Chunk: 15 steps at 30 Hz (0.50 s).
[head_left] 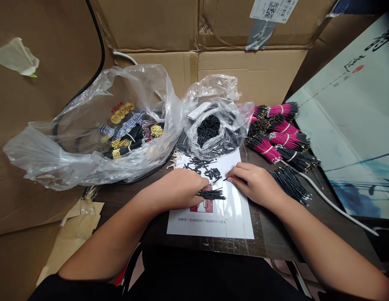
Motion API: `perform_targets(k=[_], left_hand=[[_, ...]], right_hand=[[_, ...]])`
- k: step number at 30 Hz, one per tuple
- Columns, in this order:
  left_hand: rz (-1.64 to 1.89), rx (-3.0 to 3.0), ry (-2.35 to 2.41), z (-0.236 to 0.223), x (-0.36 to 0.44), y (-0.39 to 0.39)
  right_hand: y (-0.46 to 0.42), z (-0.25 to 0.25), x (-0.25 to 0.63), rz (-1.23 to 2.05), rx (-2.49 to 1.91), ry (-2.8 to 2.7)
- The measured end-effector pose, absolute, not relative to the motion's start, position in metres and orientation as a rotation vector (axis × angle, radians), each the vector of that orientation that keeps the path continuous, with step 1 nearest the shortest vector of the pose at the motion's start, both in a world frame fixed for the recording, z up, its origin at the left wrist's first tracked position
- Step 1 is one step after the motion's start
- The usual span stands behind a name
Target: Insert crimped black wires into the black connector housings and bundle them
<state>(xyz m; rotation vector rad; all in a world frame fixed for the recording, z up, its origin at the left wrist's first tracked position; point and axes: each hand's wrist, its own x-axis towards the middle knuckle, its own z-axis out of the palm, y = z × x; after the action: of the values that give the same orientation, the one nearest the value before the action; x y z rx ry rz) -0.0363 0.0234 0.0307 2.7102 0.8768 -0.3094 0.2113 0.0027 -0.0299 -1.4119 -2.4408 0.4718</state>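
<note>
Black wires lie in a thin bunch on a white paper sheet, with their ends poking out from under the left hand.

Far to the left of the paper, a crinkly clear plastic bag lies open. Inside are wires with gold tips and a yellow sticker with red writing too small to read. Just above the paper sits a second clear bag, full of short black tubes. More of these tubes are scattered on the top part of the paper.

The fingers of the left hand are pressed together and curve down over the bunch, but I cannot tell if they pinch it. The right hand rests on the right part of the paper. Its fingers are close together, with the tips pressing down near one small black tube. Near the bottom of the paper, printed letters say DRS-206DC-E001-01.

Right of the paper are pink and black wire bundles tied with white bands. Below them lies a loose black wire bundle, and a white cable runs beside it. Brown cardboard stands behind the paper.
</note>
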Motion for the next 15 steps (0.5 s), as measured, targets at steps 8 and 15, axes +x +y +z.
perform_targets(k=[8,15], left_hand=[[-0.289,2.697,0.891,0.031,-0.032,0.021],[-0.322,2.708,0.905,0.028,-0.030,0.020]], right_hand=[[-0.011,-0.015,0.192,0.400,-1.238,-2.334],[-0.031,-0.005,0.163,0.414,-1.212,-2.701]])
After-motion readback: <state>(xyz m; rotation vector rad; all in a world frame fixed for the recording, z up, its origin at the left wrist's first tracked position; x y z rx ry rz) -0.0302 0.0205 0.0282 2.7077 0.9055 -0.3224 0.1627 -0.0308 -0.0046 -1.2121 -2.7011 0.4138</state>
